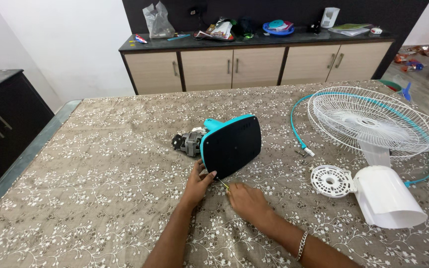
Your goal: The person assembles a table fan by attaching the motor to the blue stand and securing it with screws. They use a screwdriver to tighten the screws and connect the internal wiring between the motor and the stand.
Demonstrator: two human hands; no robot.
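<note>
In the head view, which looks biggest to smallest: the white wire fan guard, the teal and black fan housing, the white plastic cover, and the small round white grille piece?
1. White wire fan guard, clearly largest.
2. and 3. Teal and black fan housing and white plastic cover look much alike; the cover lies nearer the camera, so I won't rank them.
4. Small round white grille piece, smallest.

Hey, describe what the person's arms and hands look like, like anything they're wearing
Both forearms are bare, with no sleeves in view and no gloves. The right hand has a silver chain-link bracelet around its wrist. The left hand shows no watch, band or ring that can be made out. No rings are visible on the right hand's fingers either.
</note>
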